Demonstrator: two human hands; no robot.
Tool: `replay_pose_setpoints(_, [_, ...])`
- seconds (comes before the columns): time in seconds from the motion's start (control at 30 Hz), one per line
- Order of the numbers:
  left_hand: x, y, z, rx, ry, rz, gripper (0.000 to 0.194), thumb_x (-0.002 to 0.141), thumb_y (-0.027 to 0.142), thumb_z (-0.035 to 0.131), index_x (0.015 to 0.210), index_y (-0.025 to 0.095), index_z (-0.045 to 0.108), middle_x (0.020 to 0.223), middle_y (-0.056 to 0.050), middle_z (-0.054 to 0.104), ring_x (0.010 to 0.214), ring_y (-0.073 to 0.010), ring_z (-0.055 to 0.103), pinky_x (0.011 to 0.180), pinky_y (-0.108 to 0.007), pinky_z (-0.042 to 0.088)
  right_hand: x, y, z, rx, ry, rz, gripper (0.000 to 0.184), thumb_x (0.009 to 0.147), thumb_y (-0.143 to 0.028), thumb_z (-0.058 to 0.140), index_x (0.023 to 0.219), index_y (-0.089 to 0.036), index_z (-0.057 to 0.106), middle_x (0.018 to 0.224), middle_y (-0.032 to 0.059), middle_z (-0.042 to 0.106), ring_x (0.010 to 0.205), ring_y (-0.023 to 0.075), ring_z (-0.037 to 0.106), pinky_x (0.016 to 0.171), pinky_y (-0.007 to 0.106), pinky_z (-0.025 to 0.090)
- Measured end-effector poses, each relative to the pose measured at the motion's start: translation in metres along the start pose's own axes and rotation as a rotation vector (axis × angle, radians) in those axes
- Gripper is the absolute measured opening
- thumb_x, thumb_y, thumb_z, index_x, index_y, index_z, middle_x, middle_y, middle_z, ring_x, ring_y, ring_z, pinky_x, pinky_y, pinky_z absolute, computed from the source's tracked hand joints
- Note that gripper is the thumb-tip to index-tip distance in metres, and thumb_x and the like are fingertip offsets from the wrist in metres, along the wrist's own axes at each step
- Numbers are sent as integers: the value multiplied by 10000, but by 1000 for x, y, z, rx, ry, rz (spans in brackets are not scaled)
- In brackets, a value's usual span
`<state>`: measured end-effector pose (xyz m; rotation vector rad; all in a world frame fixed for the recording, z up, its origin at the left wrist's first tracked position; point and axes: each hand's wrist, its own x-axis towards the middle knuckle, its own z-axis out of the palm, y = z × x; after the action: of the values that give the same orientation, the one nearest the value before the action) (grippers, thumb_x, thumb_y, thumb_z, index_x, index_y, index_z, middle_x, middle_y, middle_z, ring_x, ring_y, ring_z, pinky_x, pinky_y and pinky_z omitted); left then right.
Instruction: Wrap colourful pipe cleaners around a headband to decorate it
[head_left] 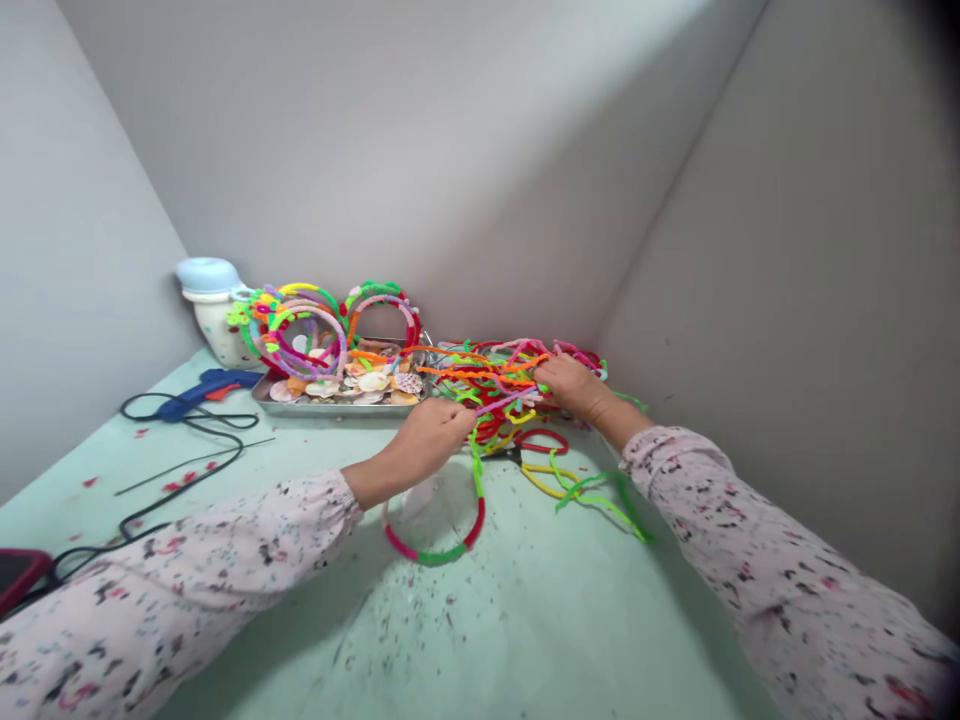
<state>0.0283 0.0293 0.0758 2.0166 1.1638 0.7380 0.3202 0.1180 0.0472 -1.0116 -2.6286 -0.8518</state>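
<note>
Between left hand [431,440] and right hand [574,388], tangled pipe cleaners [499,380] stretch.

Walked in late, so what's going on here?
A person is working with both bare hands in a tangle of colourful pipe cleaners. The left hand is at its near edge, above a red-and-green pipe-cleaner ring on the pale green surface. The right hand rests on the tangle. Behind them sits a metal tray of seashells, with pipe-cleaner hoops propped along it. Further left are a blue glue gun and a white container with a pale blue lid.
</note>
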Motion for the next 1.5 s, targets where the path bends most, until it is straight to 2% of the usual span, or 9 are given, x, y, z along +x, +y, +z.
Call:
replay_pose_setpoints(0.37, [-16, -6, 1, -53, 75, -46, 279, 786, 321, 366, 573, 192, 239, 541, 41, 234, 518, -94, 239, 496, -255, 163, 13, 3, -6, 55, -42, 5, 256, 866, -384, 532, 795, -154, 618, 762, 88, 635, 745, 202, 530, 764, 326, 331])
replay_pose_setpoints(0.53, [-3, -21, -10, 100, -24, -38, 292, 788, 315, 370, 549, 190, 259, 516, 41, 258, 505, -99, 264, 495, -258, 183, 16, -4, -7, 63, -70, 65, 250, 843, -396, 566, 855, -154, 626, 817, 98, 655, 785, 219, 561, 786, 339, 348])
replay_pose_setpoints(0.67, [11, -14, -25, 270, 128, 88, 312, 845, 328, 349, 576, 180, 407, 556, 24, 378, 543, -120, 368, 540, -256, 267, 5, -17, -14, 201, -14, 125, 425, 807, -439, 591, 1121, -154, 560, 1074, 130, 620, 996, 253, 536, 858, 362, 363])
replay_pose_setpoints(0.77, [16, 12, -29, 418, 369, 229, 188, 803, 283, 472, 890, 182, 605, 860, -48, 558, 808, -180, 501, 728, -285, 380, -7, -25, -19, 256, 55, 231, 457, 761, -393, 624, 1142, -157, 534, 1143, 139, 580, 1042, 273, 515, 911, 414, 352])
replay_pose_setpoints(0.87, [20, 43, -16, 453, 437, 424, 273, 819, 260, 490, 1053, 192, 613, 1079, -88, 561, 1036, -223, 483, 913, -352, 360, -15, -32, -25, 292, 104, 282, 389, 741, -300, 608, 1101, -174, 537, 1120, 115, 583, 1046, 272, 513, 926, 430, 357])
replay_pose_setpoints(0.97, [35, 58, 14, 440, 212, 592, 235, 842, 197, 443, 974, 198, 639, 1001, -69, 609, 991, -196, 529, 910, -329, 383, -17, -34, -28, 323, 167, 290, 263, 744, -234, 567, 1002, -180, 567, 1038, 100, 599, 997, 256, 529, 887, 414, 393])
replay_pose_setpoints(1.17, [88, 23, 68, 578, 105, 338, 282, 811, 212, 494, 1063, 122, 582, 1039, -140, 626, 971, -240, 582, 827, -336, 447, -26, -29, -16, 430, 166, 283, 152, 825, -169, 476, 913, -188, 598, 966, 82, 609, 933, 209, 551, 832, 365, 438])
replay_pose_setpoints(1.3, [100, 8, 73, 592, 82, 253, 223, 821, 213, 484, 999, 146, 601, 982, -121, 644, 909, -230, 613, 791, -326, 462, -28, -35, -15, 447, 190, 367, 139, 818, -147, 481, 869, -191, 603, 922, 74, 617, 892, 205, 556, 817, 355, 442])
replay_pose_setpoints(1.5, [99, 9, 74, 579, 86, 258, 197, 798, 208, 521, 956, 175, 633, 986, -99, 658, 975, -218, 600, 847, -302, 449, -15, -60, -22, 324, 178, 504, 100, 769, -228, 578, 858, -183, 584, 909, 89, 608, 881, 243, 542, 800, 374, 433])
